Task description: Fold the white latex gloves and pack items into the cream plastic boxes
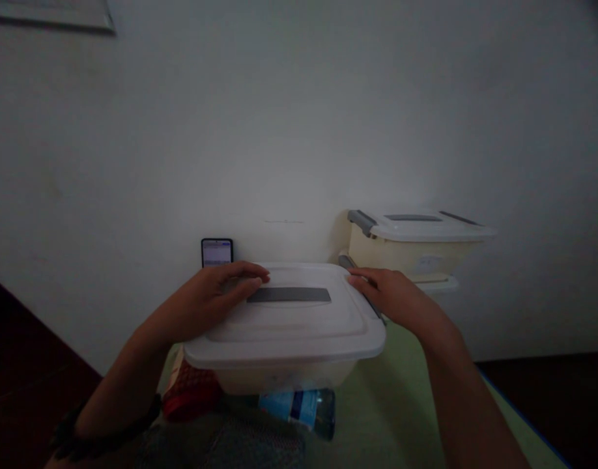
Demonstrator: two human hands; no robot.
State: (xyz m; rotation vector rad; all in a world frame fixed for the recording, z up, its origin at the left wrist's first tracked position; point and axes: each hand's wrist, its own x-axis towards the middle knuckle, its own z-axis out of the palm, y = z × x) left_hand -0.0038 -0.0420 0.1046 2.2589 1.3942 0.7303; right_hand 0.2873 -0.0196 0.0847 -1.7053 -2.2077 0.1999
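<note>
A cream storage box (pixel 289 376) with a white lid (pixel 299 332) stands in front of me, the lid seated on top. A grey handle strip (pixel 289 295) is set into the lid's middle. My left hand (pixel 230 290) lies across the lid's left part, fingers stretched out and apart, with the fingertips near the strip. At the right rim my right hand (pixel 382 290) bends its fingers and thumb over the lid's edge by the grey side latch (pixel 374 309). The left latch is hidden behind my left hand and forearm.
A second lidded box (pixel 406 251) stands back right, on another white lid (pixel 445 284). A phone (pixel 217 252) leans against the wall. Before the near box lie a red-lidded container (pixel 189 397), a blue-labelled bottle (pixel 299 410) and patterned cloth (pixel 255 443), on a green tabletop (pixel 397 391).
</note>
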